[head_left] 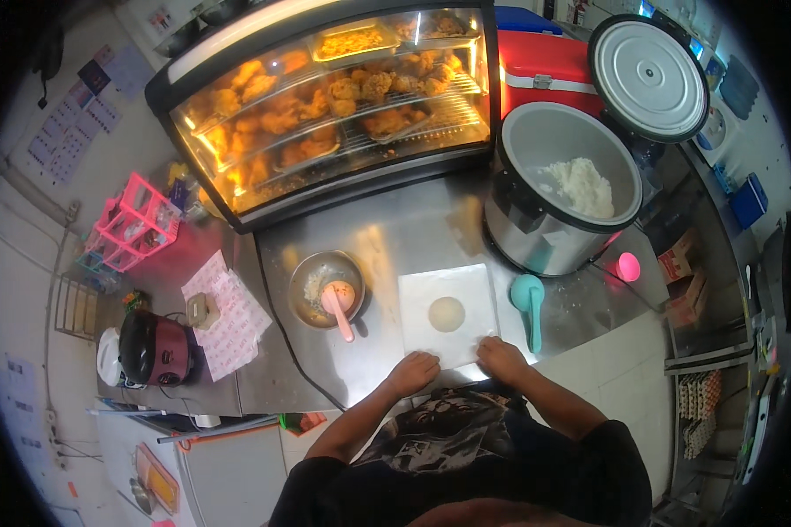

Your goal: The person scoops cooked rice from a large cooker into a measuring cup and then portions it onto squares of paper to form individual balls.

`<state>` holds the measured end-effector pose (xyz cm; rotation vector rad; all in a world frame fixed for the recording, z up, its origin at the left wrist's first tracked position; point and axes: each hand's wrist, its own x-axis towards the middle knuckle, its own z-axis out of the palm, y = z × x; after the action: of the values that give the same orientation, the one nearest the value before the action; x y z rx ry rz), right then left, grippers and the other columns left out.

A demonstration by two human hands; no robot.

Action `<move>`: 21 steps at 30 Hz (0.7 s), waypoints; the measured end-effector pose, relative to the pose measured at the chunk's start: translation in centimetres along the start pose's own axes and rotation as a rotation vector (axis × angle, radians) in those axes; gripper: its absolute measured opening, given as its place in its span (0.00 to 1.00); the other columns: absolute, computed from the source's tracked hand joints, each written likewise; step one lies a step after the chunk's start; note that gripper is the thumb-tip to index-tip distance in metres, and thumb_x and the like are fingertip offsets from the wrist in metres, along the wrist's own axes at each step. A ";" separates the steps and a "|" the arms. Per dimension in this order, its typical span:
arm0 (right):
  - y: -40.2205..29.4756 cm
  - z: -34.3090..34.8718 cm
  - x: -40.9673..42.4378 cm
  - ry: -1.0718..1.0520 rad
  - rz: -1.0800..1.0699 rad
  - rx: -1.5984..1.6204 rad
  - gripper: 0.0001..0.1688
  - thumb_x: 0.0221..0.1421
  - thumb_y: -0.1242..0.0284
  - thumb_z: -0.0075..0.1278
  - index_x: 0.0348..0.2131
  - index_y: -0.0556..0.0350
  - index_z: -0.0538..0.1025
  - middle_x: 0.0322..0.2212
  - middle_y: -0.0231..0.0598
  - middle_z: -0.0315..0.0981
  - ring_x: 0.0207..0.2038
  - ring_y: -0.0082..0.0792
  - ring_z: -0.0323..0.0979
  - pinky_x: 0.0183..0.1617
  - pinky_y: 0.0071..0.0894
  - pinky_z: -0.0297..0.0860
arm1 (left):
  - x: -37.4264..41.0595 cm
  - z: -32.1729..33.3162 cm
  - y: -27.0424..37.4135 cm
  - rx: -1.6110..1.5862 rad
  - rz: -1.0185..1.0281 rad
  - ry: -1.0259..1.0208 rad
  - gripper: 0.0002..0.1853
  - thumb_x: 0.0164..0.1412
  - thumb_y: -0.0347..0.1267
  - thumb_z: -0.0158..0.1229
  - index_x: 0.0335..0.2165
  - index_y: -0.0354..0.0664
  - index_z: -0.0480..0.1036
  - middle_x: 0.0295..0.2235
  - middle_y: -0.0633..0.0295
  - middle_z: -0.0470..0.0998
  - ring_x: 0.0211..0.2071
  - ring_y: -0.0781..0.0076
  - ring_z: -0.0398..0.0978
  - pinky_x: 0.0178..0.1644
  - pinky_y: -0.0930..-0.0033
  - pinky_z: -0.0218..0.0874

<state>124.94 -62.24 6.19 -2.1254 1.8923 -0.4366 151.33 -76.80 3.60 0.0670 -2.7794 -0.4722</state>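
White square paper [415, 290], apparently more than one sheet, lies on the steel worktop in front of me. A round beige patch [447, 314] shows near its middle; whether it is printed or lies on top I cannot tell. My left hand [415, 372] has its fingers curled over the paper's near left corner. At the near right corner, my right hand [501, 358] holds the edge the same way; both thumbs are mostly hidden. Left of the paper, a steel bowl [296, 290] holds a pink scoop [338, 306] and white grains. A turquoise rice scoop [528, 309] lies to the right.
A large rice cooker [534, 237] with cooked rice [583, 188] stands open at the back right. Behind the worktop is a lit glass display warmer [329, 112] of fried food. A black cable [270, 300] crosses the left side. A pink cup [627, 267] stands at right.
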 end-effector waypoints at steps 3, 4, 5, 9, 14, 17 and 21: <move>0.1 0.0 0.5 -0.052 0.037 -0.027 0.10 0.52 0.68 0.55 0.33 0.55 0.76 0.37 0.42 0.73 0.43 0.46 0.74 0.45 0.46 0.75 | 0.7 0.5 -0.4 -0.064 -0.108 -0.030 0.07 0.52 0.29 0.57 0.32 0.39 0.69 0.32 0.55 0.72 0.37 0.53 0.72 0.44 0.54 0.65; 0.1 -0.5 0.7 -0.085 0.040 -0.014 0.10 0.53 0.68 0.54 0.32 0.55 0.76 0.36 0.42 0.74 0.43 0.46 0.75 0.45 0.47 0.75 | 1.0 0.6 -0.5 -0.088 -0.155 -0.026 0.07 0.52 0.28 0.57 0.31 0.39 0.69 0.32 0.54 0.72 0.37 0.51 0.72 0.44 0.54 0.65; 0.1 -1.0 1.0 -0.117 0.043 -0.001 0.10 0.54 0.67 0.53 0.32 0.55 0.77 0.36 0.43 0.74 0.43 0.46 0.75 0.45 0.47 0.75 | 1.2 0.7 -0.6 -0.141 -0.213 0.036 0.07 0.53 0.28 0.58 0.32 0.39 0.69 0.32 0.53 0.72 0.36 0.50 0.72 0.43 0.53 0.65; -0.8 -3.4 2.3 -0.275 0.130 0.057 0.10 0.57 0.68 0.51 0.32 0.57 0.77 0.37 0.46 0.75 0.42 0.50 0.76 0.46 0.49 0.74 | 2.9 -0.9 -0.9 -0.240 -0.357 0.164 0.06 0.55 0.26 0.59 0.32 0.38 0.69 0.31 0.51 0.71 0.35 0.48 0.72 0.41 0.51 0.66; 1.0 -1.8 2.9 -0.309 0.112 0.041 0.10 0.58 0.69 0.51 0.33 0.57 0.78 0.38 0.49 0.75 0.41 0.54 0.76 0.46 0.51 0.74 | 4.0 -2.1 -1.0 -0.220 -0.418 0.187 0.04 0.56 0.26 0.58 0.31 0.40 0.70 0.31 0.52 0.72 0.35 0.48 0.74 0.41 0.51 0.67; 1.6 -0.7 3.0 -0.255 0.206 0.028 0.10 0.58 0.66 0.54 0.31 0.54 0.78 0.37 0.45 0.75 0.41 0.51 0.76 0.46 0.49 0.73 | 4.1 -2.8 -1.2 -0.218 -0.388 0.113 0.04 0.56 0.27 0.58 0.31 0.40 0.70 0.30 0.52 0.73 0.35 0.48 0.74 0.41 0.51 0.67; 1.5 -1.0 3.3 -0.249 0.217 0.042 0.08 0.55 0.68 0.57 0.31 0.54 0.78 0.36 0.45 0.75 0.40 0.51 0.76 0.46 0.49 0.73 | 4.2 -3.2 -1.3 -0.250 -0.379 0.057 0.05 0.57 0.30 0.59 0.31 0.41 0.72 0.30 0.54 0.75 0.35 0.49 0.75 0.42 0.49 0.66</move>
<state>123.57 -65.72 6.68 -1.8250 1.9200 -0.1562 148.37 -79.45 7.28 0.5457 -2.6303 -0.8906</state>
